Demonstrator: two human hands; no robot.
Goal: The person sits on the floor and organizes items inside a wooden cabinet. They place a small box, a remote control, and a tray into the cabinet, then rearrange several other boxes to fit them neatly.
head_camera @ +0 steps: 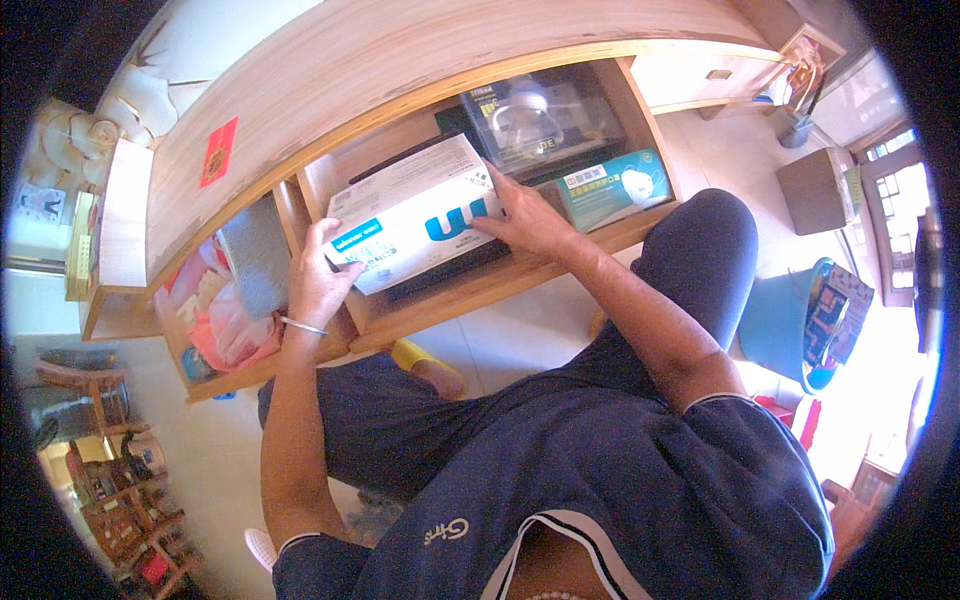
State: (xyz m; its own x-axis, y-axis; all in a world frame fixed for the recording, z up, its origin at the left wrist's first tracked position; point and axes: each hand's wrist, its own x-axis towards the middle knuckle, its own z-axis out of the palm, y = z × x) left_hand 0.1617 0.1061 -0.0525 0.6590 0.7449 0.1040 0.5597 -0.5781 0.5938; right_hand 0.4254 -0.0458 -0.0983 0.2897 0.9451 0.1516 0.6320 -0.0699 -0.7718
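Observation:
A white cardboard box (420, 217) with blue printing is held tilted over an open wooden drawer (450, 304). My left hand (322, 274) grips its left end, with a bracelet at the wrist. At the right end, my right hand (521, 217) has its fingers on the side and thumb on the printed face. Inside the drawer, to the right, lie a green and white mask box (615, 187) and a dark box with a clear window (536, 124). A dark object lies under the white box, mostly hidden by it.
Another open drawer (300, 341) at the left holds plastic bags (232, 322) and a grey cloth (259, 255). The wooden cabinet top (360, 90) runs above both drawers. A blue bin (780, 322) stands at the right, near a brown box (814, 191).

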